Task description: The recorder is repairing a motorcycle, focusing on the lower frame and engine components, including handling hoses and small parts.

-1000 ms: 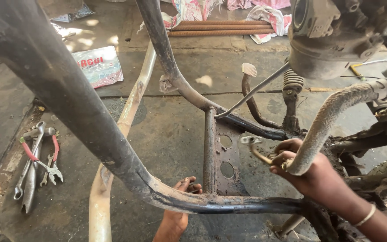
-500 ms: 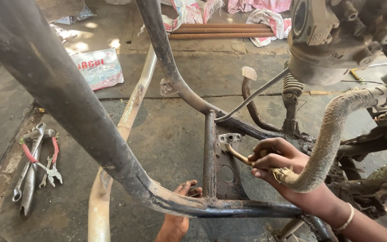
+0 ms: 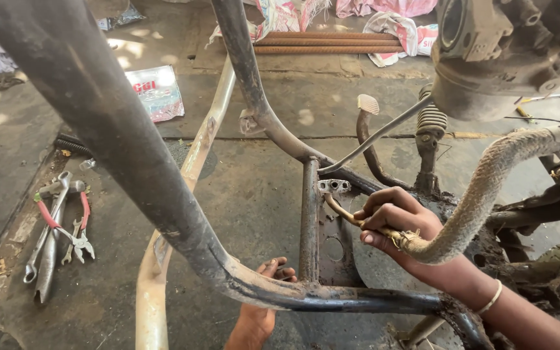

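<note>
My right hand [image 3: 393, 220] grips the end of a thick cloth-wrapped hose [image 3: 481, 194], where a thin brass pipe [image 3: 341, 210] sticks out. The pipe ends in a small metal flange [image 3: 333, 186], which sits beside the top of the frame's upright bar [image 3: 309, 220]. My left hand [image 3: 257, 311] reaches up from below, its fingers curled around the dark lower frame tube [image 3: 332, 299] at the foot of that bar. The wrist of my left hand is cut off by the picture's bottom edge.
A thick dark frame tube [image 3: 118, 142] crosses the view diagonally, and a pale tube [image 3: 157, 285] lies under it. Spanners and red-handled pliers [image 3: 56, 227] lie on the concrete floor at left. An engine block [image 3: 500, 58] hangs at upper right, with a foot lever [image 3: 365, 120] and a spring [image 3: 430, 123] nearby.
My right hand has carried the hose end and its brass pipe leftward, bringing the flange up to the upright bar. My left hand has stayed at the lower tube.
</note>
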